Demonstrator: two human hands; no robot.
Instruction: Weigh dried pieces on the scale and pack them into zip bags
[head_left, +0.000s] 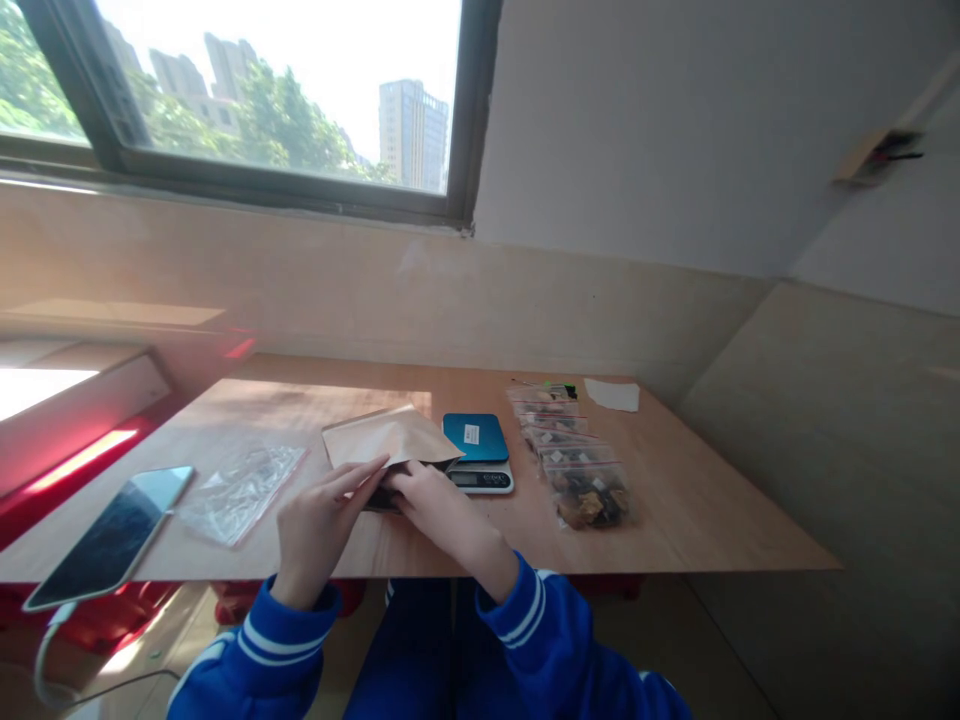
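Wooden table (660, 510) sitting under a window (285, 100), my left hand (322, 525) and right hand (439, 510) both closing on a kraft pouch (390, 437) at its lower edge, pouch hanging partly over a scale (474, 437), packets (581, 470) lying just beyond

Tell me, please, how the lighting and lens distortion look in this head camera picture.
In the head view, the window is overexposed to near white, sunlight glares across the wooden tabletop with a red cast beside the smartphone, and wide-angle distortion slants the table's edges.
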